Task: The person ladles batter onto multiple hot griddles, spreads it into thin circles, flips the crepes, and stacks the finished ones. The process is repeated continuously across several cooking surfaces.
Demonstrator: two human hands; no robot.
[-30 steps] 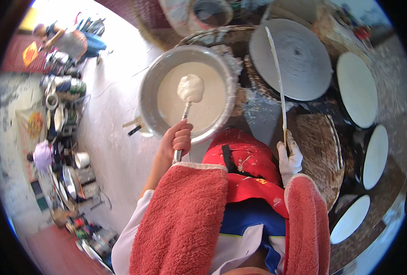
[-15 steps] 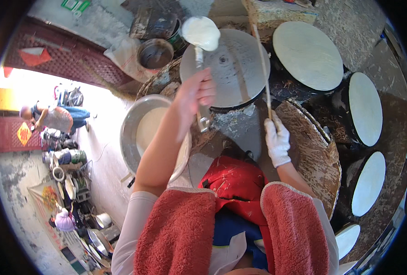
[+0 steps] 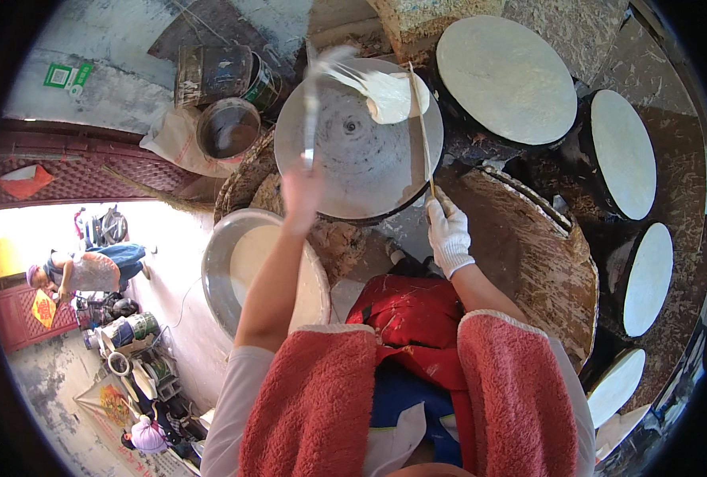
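My bare left hand (image 3: 300, 195), smeared by motion, grips the handle of a ladle (image 3: 310, 119) over a round grey griddle (image 3: 330, 167). Thick white batter (image 3: 392, 97) stretches in strands from the blurred ladle head and lands in a lump on the griddle's far right part. Closed round the near end of a thin wooden stick (image 3: 427, 163), my right hand (image 3: 449, 232) wears a white knitted glove. The stick runs up across the griddle's right side and passes in front of the batter. Below my left forearm stands a large metal basin (image 3: 217, 274) holding pale batter.
Several more round plates covered with pale sheets curve away on the right, among them a large one (image 3: 505, 79). A crusted, batter-stained board (image 3: 544, 278) lies right of my gloved hand. Buckets (image 3: 228, 129) stand at the back left. A person (image 3: 91, 270) is farther left.
The batter has left the ladle and now trails onto the griddle. My left hand has swung the ladle, and the stick now reaches over the griddle's right part. The whole view has shifted.
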